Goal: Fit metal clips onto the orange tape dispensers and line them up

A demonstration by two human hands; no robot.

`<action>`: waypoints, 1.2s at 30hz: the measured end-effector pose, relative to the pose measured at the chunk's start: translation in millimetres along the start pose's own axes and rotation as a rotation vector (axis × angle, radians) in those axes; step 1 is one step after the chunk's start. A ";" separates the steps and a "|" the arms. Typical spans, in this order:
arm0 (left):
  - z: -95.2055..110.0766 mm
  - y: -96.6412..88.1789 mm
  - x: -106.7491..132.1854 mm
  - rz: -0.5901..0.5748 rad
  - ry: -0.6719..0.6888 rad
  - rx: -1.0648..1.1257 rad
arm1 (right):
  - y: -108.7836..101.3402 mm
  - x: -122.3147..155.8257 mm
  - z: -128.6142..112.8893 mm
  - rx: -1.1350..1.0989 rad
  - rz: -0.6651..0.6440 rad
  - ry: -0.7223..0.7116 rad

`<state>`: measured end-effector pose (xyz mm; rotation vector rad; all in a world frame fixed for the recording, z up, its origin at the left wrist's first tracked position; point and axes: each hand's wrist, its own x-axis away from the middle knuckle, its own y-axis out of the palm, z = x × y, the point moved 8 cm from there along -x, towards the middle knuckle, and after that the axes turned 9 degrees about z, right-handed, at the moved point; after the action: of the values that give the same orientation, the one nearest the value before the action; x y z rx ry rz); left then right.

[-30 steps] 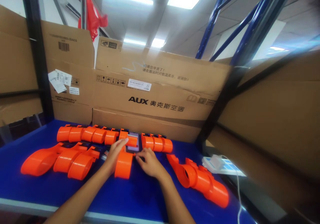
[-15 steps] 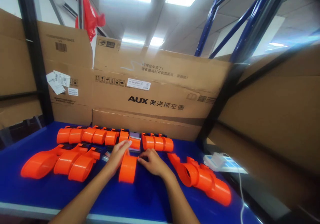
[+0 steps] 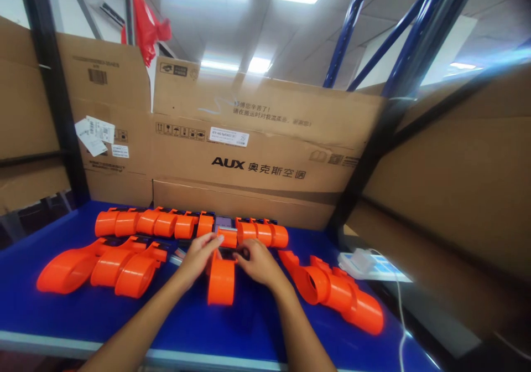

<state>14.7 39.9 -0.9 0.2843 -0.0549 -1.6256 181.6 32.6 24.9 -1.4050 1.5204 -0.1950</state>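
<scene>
My left hand [image 3: 202, 257] is closed, thumb and fingers pinching the top of an orange plastic ring with a narrow arm [image 3: 221, 282]. The wide band of that ring hangs below my fingers, over the blue tabletop. Just to its right, my right hand [image 3: 258, 262] is closed in a pinch at the ring's upper end. Something dark shows between those fingers, too small to make out. Right behind my hands another orange ring [image 3: 227, 238] stands in front of a phone-like device with a lit screen [image 3: 223, 223].
A row of orange rings with black ends [image 3: 165, 224] lines the back of the blue table [image 3: 174, 327]. More rings lie front left [image 3: 108, 267] and right [image 3: 338, 294]. A white power strip with a cable [image 3: 373, 265] sits at right. Cardboard panels [image 3: 257, 195] and dark posts [image 3: 360, 172] enclose the table.
Both hands and the held orange ring have shifted slightly to the right. My right fingers have curled in more, and a dark bit now shows between them.
</scene>
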 end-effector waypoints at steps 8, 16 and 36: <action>-0.9 1.2 0.5 -0.013 -0.004 -0.013 | -23.0 -2.7 -8.3 -0.222 0.333 0.045; -13.8 3.1 -3.6 -0.065 -0.010 -0.055 | -25.0 1.7 -42.0 -0.192 0.288 -0.195; -12.4 3.3 -6.3 -0.062 0.062 -0.056 | -13.9 4.5 -40.6 -0.292 0.194 -0.190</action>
<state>20.9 47.6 -11.3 0.2954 0.0468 -1.6764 161.7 4.8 51.3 -1.4428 1.5570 0.2832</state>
